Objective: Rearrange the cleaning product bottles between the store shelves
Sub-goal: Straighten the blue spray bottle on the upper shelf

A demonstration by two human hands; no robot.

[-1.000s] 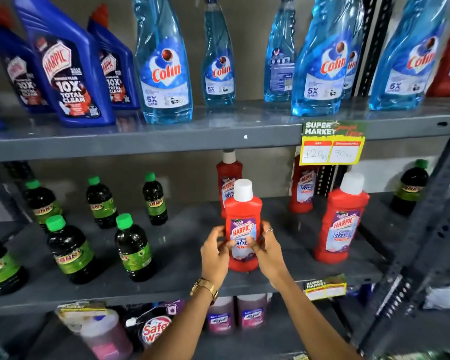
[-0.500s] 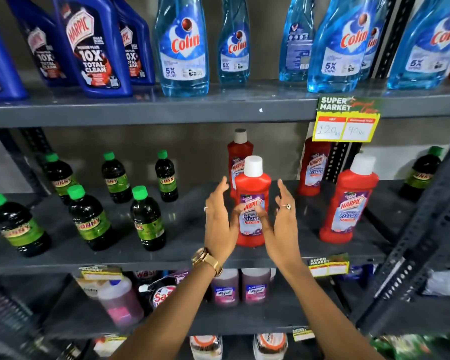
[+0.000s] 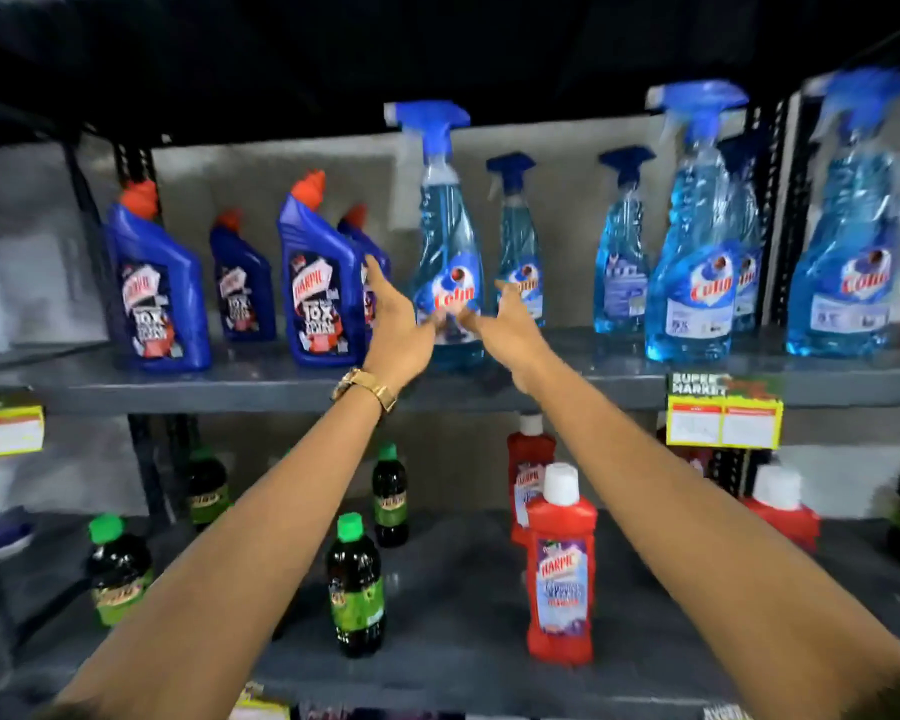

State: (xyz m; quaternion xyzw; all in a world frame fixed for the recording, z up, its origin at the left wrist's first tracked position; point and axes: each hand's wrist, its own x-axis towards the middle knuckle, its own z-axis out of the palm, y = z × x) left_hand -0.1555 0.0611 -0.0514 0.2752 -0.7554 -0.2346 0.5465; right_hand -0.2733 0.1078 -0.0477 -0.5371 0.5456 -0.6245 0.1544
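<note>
A light blue Colin spray bottle [image 3: 445, 236] stands at the front of the upper shelf [image 3: 261, 384]. My left hand [image 3: 393, 317] is on its left side and my right hand [image 3: 505, 324] on its right, both raised with fingers spread, at or just short of its lower body. The frame is blurred, so contact is unclear. On the lower shelf [image 3: 453, 605] the red Harpic bottle [image 3: 559, 569] with a white cap stands alone near the front, free of my hands.
Dark blue Harpic bottles [image 3: 320, 298] stand left of the spray bottle, more Colin sprays [image 3: 697, 241] to its right. Dark bottles with green caps [image 3: 354, 589] fill the lower left. More red Harpic bottles [image 3: 528, 459] stand behind. A yellow price tag [image 3: 723, 420] hangs on the upper shelf edge.
Both hands let go of the red Harpic bottle on the lower shelf and rose to the Colin spray bottle on the upper shelf. The view tilted upward.
</note>
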